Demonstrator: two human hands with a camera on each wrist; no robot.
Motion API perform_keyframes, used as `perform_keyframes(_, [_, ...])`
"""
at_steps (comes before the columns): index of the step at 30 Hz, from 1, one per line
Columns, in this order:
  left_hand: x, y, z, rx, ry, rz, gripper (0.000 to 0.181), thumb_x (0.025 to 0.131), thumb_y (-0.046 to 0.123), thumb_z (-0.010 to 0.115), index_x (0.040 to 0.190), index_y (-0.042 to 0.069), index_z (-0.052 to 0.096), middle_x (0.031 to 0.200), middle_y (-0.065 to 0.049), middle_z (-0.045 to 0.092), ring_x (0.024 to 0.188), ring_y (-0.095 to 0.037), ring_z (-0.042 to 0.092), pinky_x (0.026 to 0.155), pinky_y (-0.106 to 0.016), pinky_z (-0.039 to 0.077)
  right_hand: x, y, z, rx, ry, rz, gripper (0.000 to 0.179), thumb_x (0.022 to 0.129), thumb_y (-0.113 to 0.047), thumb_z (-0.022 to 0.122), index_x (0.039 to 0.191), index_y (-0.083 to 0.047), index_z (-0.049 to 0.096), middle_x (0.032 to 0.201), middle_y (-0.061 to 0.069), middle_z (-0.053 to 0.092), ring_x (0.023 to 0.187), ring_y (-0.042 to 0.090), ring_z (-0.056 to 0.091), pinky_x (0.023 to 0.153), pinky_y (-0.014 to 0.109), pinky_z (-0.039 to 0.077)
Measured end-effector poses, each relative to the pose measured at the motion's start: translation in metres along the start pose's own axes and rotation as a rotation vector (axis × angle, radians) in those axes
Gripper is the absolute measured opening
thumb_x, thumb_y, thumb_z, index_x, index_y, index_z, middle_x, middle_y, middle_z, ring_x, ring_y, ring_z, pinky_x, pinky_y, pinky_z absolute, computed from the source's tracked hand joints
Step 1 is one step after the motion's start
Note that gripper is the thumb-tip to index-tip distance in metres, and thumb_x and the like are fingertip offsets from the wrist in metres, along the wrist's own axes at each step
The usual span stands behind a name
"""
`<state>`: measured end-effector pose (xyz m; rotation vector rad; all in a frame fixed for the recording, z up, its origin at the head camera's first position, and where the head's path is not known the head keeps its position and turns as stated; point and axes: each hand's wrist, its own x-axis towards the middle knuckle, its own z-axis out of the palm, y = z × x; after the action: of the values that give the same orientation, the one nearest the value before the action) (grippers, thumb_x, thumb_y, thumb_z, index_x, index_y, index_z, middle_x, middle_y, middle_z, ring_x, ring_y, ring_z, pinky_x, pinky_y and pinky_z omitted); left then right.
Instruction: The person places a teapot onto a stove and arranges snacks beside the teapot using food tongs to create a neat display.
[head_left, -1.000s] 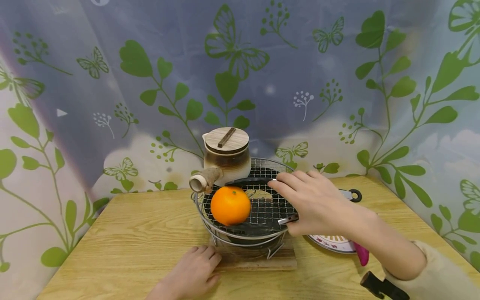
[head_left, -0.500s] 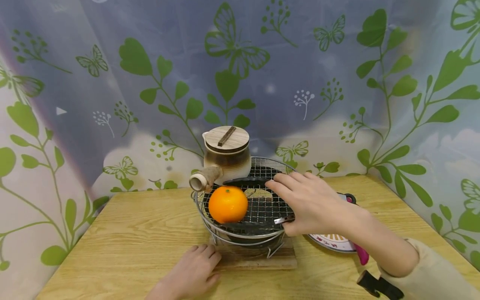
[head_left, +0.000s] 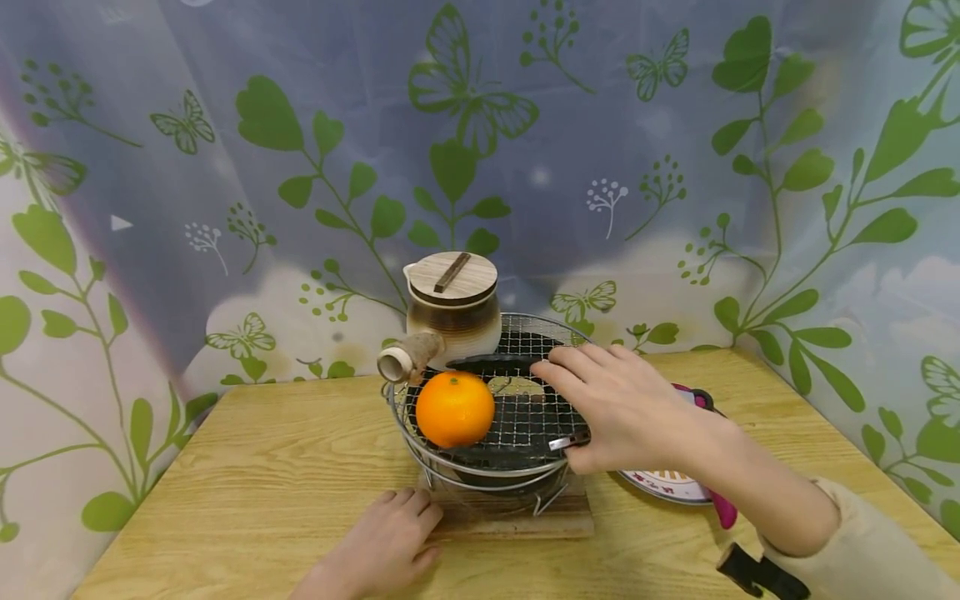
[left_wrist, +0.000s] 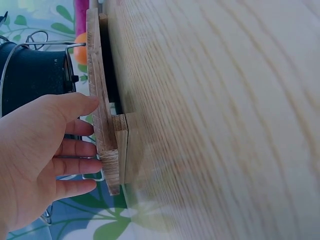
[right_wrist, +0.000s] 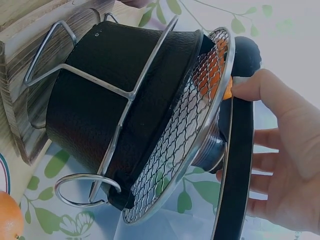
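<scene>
My right hand (head_left: 618,408) holds tongs (right_wrist: 237,160) with dark tips over the wire grill rack (right_wrist: 170,145). In the head view, one dark tip lies behind an orange (head_left: 454,410) and the other in front of it. The orange sits on the left part of the rack. Behind it stands a brown and cream teapot (head_left: 453,325) with a wooden lid and a side handle. My left hand (left_wrist: 45,155) touches the left edge of the wooden board (left_wrist: 103,120) with straight fingers. The board lies under the black stove (right_wrist: 120,85) that carries the rack.
A patterned plate (head_left: 667,485) rests to the right of the stove, partly hidden by the right arm, with a pink object (head_left: 722,506) at its edge. Another orange (right_wrist: 9,220) shows near it in the right wrist view. A printed cloth (head_left: 337,192) backs the wooden table (head_left: 285,467).
The right hand and the tongs have shifted slightly left, and the orange has moved a little left on the rack with them. The left hand has stayed at the board.
</scene>
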<state>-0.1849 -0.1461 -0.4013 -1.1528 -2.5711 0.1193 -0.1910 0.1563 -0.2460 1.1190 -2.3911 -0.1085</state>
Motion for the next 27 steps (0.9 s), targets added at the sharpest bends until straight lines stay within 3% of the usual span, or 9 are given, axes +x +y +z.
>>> perform_keyframes(15, [0.0, 0.0, 0.003, 0.027, 0.056, 0.013, 0.026, 0.077, 0.032, 0.066, 0.09, 0.01, 0.06, 0.089, -0.003, 0.056, 0.08, -0.02, 0.054, 0.068, -0.034, 0.043, -0.02, 0.009, -0.018, -0.012, -0.013, 0.079, 0.081, 0.063, -0.036, 0.071, 0.133, -0.006, 0.045, 0.128, 0.012, 0.048, 0.111, 0.029, 0.049, 0.084, 0.047, 0.042])
perform_keyframes(23, [0.0, -0.001, 0.003, 0.02, 0.034, 0.009, 0.026, 0.078, 0.032, 0.065, 0.091, 0.01, 0.061, 0.09, -0.003, 0.056, 0.081, -0.02, 0.054, 0.068, -0.033, 0.043, -0.04, 0.028, -0.029, -0.035, 0.062, 0.146, 0.08, 0.06, -0.035, 0.074, 0.129, -0.003, 0.047, 0.124, 0.014, 0.05, 0.107, 0.034, 0.05, 0.082, 0.049, 0.041])
perform_keyframes(27, [0.0, -0.001, 0.003, 0.013, 0.028, 0.01, 0.026, 0.078, 0.032, 0.065, 0.092, 0.01, 0.061, 0.09, -0.003, 0.056, 0.08, -0.02, 0.054, 0.068, -0.033, 0.043, -0.05, 0.035, -0.031, -0.039, 0.053, 0.186, 0.081, 0.06, -0.035, 0.074, 0.13, -0.004, 0.047, 0.124, 0.014, 0.05, 0.11, 0.034, 0.048, 0.079, 0.049, 0.042])
